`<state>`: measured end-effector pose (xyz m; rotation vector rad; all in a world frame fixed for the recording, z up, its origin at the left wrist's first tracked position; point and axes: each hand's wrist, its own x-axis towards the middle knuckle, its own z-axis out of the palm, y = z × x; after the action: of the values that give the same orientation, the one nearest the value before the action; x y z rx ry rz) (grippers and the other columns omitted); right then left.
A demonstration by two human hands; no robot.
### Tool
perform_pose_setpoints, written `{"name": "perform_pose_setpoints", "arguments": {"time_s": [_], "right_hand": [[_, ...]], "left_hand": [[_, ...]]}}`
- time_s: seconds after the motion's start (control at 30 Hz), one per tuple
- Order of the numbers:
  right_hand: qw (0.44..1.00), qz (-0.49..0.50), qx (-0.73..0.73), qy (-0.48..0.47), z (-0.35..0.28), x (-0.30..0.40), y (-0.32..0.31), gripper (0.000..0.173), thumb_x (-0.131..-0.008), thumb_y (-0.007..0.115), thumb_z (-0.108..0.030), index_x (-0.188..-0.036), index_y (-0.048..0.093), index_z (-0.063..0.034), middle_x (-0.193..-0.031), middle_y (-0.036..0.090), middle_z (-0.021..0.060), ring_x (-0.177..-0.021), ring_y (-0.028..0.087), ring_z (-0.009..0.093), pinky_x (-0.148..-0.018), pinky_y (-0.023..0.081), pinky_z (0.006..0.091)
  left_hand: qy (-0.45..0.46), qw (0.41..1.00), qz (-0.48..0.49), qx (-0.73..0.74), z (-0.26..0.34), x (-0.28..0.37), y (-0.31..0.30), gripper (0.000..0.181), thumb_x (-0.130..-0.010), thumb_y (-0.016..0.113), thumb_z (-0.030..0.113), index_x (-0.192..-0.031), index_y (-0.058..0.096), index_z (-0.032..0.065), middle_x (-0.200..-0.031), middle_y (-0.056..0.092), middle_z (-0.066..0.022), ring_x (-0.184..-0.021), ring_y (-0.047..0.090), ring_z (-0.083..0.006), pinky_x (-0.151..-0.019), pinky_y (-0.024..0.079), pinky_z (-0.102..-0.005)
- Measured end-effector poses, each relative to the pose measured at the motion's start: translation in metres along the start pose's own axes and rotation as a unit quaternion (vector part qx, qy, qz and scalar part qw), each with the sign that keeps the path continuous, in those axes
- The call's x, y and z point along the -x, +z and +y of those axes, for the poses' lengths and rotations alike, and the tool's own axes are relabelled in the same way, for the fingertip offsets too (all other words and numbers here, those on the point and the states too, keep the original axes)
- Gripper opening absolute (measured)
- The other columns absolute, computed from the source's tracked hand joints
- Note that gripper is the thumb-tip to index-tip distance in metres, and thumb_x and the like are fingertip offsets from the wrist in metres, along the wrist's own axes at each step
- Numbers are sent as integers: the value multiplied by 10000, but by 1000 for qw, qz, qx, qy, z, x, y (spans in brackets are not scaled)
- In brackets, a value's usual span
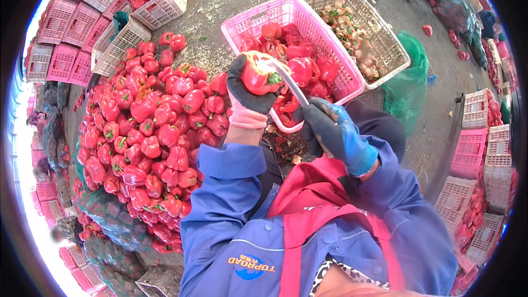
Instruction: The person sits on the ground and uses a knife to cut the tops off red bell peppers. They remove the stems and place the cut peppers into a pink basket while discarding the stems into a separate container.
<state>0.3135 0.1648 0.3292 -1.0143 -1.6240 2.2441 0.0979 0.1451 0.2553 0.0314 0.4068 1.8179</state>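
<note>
My left hand (250, 93), in a black-palmed pink glove, holds a red bell pepper (256, 75) with its cut top facing up and a bit of green at one side. My right hand (330, 128), in a blue and black glove, grips a knife (293, 84) whose curved metal blade reaches to the pepper's opening. The blade's tip is hidden at the pepper. Just beyond both hands stands a pink plastic crate (350, 87) with opened red peppers (304, 70) in it.
A large heap of whole red peppers (165, 132) lies at my left. Behind the pink crate, a whitish crate (394, 41) holds cores and scraps. Green netting (408, 78) lies right of it. Stacked crates (68, 24) and filled net bags (117, 218) stand around.
</note>
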Motion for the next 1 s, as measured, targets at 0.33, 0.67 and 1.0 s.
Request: {"name": "perform_pose_setpoints", "arguments": {"time_s": [0.33,0.67,1.0], "right_hand": [[997,12,-60,-50,27,3,12,268,-1027,454,-271,-1134,566,-53,-665,566,20,-491,540,108,-437,412,248],[990,103,-13,-95,27,-12,0,142,-969,581,-182,-876,576,-74,-615,503,-41,-471,485,62,-420,373,238],[928,-117,250,-251,-15,-84,-36,439,-827,764,-128,-1219,595,-25,-979,668,89,-868,615,114,-741,501,314]], "left_hand": [[78,997,14,-18,17,0,-11,402,-825,644,403,-1086,622,99,-1042,672,-107,-979,649,-322,-882,523,-535],[73,996,37,-22,19,-8,-12,345,-826,658,391,-1040,614,125,-1010,679,-90,-943,659,-311,-843,549,-516],[-70,995,11,-69,-16,-2,-20,318,-942,542,306,-1138,589,61,-1096,654,-123,-999,646,-279,-909,523,-437]]}}
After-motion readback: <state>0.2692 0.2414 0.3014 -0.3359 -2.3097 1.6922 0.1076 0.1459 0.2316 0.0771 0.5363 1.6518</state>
